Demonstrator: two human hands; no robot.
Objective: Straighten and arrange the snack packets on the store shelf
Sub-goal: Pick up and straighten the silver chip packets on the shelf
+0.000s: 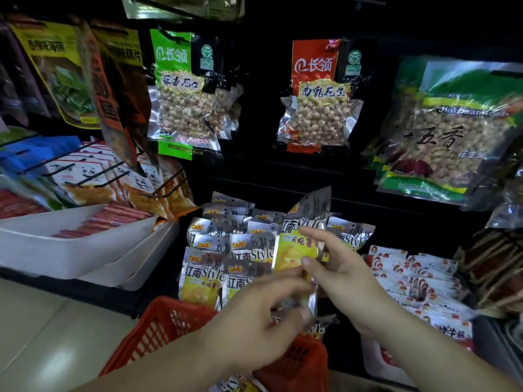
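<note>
Several silver-and-yellow snack packets [215,267] stand in overlapping rows on the low middle shelf. One such packet [297,250] is held upright in front of the rows. My right hand [342,275] pinches its right edge between thumb and fingers. My left hand [263,309], blurred, grips the packet's lower end. More of these packets lie in a red basket [167,323] below my hands.
Peanut bags hang above: green [181,94], red [317,94], and a larger green one [452,131] at right. White trays [73,250] with red sausages sit at left, under panda packets on wire hooks [96,176]. Red-and-white packets [416,278] fill the right shelf.
</note>
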